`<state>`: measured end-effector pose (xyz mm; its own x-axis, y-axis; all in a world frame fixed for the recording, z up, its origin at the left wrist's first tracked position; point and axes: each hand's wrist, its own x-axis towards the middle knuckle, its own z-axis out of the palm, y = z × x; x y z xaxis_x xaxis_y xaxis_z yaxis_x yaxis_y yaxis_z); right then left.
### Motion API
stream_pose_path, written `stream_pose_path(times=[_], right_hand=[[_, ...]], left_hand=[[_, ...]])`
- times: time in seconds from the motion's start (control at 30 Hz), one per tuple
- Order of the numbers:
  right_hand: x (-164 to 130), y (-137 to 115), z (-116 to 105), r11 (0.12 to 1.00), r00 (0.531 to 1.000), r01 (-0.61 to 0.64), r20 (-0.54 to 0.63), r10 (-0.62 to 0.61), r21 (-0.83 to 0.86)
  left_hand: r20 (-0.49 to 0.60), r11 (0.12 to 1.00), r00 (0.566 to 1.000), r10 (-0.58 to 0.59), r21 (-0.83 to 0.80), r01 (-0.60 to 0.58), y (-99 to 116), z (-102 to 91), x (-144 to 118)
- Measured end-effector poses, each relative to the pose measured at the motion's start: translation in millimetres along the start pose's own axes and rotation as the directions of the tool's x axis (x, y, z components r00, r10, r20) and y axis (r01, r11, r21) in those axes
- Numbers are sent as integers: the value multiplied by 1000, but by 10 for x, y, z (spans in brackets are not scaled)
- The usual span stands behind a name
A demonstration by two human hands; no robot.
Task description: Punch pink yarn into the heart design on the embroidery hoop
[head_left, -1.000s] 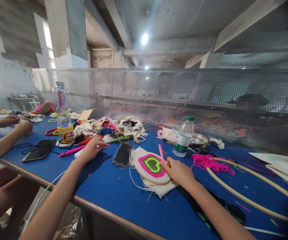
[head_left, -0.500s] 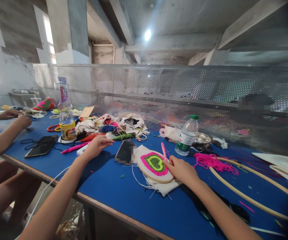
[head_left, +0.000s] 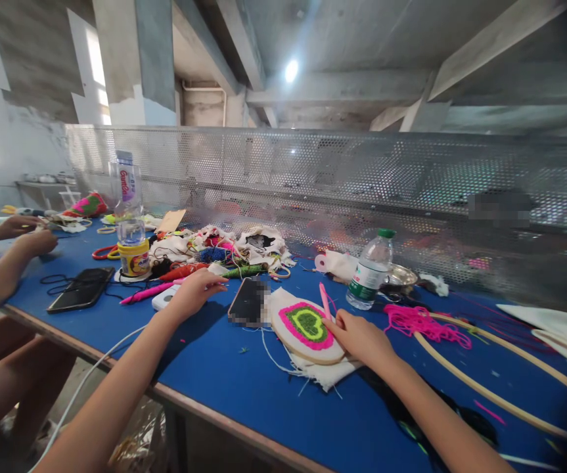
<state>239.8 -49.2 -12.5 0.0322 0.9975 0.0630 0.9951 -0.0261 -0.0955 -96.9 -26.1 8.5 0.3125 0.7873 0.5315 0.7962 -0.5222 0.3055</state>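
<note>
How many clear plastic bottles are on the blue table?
2: a tall bottle standing on a yellow tub at far left, and a green-capped bottle beyond the right hand. The fabric pile might hide others.

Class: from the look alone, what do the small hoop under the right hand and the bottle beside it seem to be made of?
Small hoop: probably pale wood or bamboo, matt tan rim around tufted yarn. Bottle: clear plastic, glossy and see-through, green cap. Right hand grips a pink tool, likely plastic.

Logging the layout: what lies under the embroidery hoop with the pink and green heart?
White cloth spreads out beneath the embroidery hoop, on the blue table. What lies under the hoop's middle is covered.
</note>
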Motion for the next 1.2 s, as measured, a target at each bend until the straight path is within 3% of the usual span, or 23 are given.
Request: stream_pose_path(times=[0.2, 0.43, 0.67, 0.77, 0.83, 0.9, 1.0, 1.1, 1.2], right_hand=[[-21, -23, 2, 1000, 1000, -5, -31, 4, -26], [-35, -30, -10, 1000, 999, -16, -39, 15, -18], [-18, 10, 53, 1000, 998, 16, -58, -16, 3], [-43, 14, 29, 1000, 995, 21, -94, -20, 11], [-60, 11, -6, 997, 983, 61, -176, -52, 48], [-72, 1, -40, 980, 948, 164, -293, -125, 112], [-77, -35, -53, 913, 870, 353, -430, -240, 204], [-90, -104, -18, 848, 830, 462, -462, -311, 260], [-144, -210, 22, 795, 808, 530, -459, -368, 296]], left_hand=[[64, 992, 990, 123, -26, -121, 181, 102, -5], [134, 951, 944, 302, -102, -290, 763, 270, 125], [87, 901, 917, 389, -242, -360, 1423, 616, 409], [2, 859, 921, 390, -362, -363, 1578, 718, 528], [-71, 804, 941, 332, -499, -322, 1588, 744, 600], [-105, 714, 974, 202, -665, -219, 1516, 742, 670], [-46, 509, 998, -37, -860, -21, 1306, 702, 764], [22, 125, 970, -243, -991, 54, 1094, 647, 831], [87, -184, 948, -305, -982, 31, 982, 623, 860]])
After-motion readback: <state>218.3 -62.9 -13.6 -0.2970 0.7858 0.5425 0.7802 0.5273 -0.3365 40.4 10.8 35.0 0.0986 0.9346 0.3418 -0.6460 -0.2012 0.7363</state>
